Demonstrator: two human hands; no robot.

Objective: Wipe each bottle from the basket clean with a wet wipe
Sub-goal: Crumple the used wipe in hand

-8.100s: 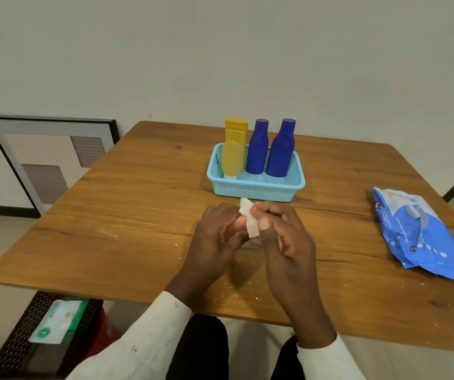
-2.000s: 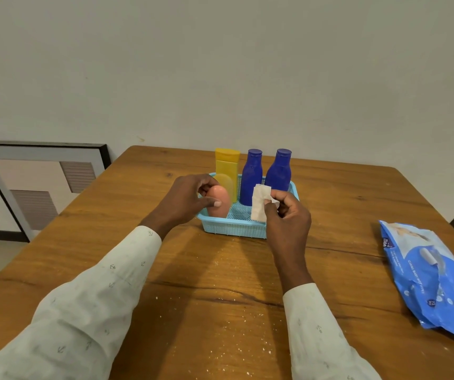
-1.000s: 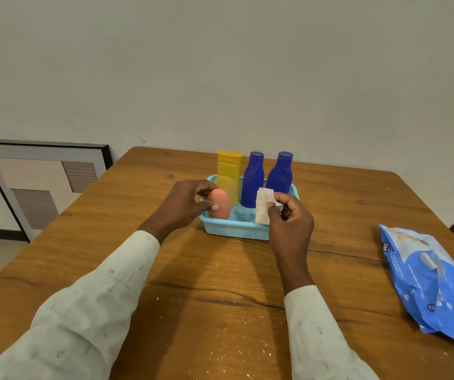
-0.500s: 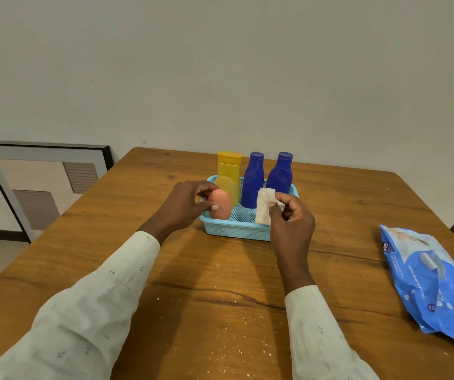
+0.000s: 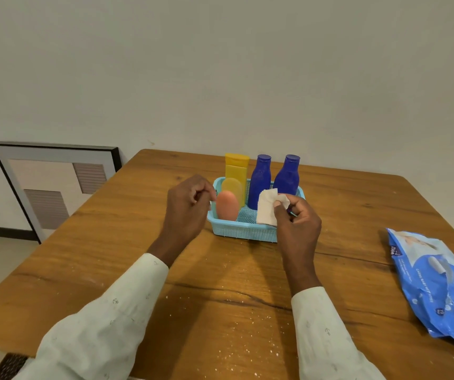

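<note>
A light blue basket (image 5: 241, 231) stands mid-table. Inside it are a small orange bottle (image 5: 227, 205) at the front left, a yellow bottle (image 5: 236, 173) behind it, and two dark blue bottles (image 5: 260, 181) (image 5: 288, 175) to the right. My left hand (image 5: 187, 205) hovers just left of the orange bottle, fingers curled loosely, holding nothing. My right hand (image 5: 297, 219) is at the basket's front right corner, pinching a folded white wet wipe (image 5: 267, 206) over the rim.
A blue pack of wet wipes (image 5: 437, 283) lies at the table's right edge. A framed picture (image 5: 53, 182) leans against the wall on the floor to the left. White crumbs speckle the wooden table (image 5: 220, 297) near me.
My left hand has let go of the orange bottle, which now stands in the basket, and has drawn slightly left. My right hand still holds the wipe in the same place.
</note>
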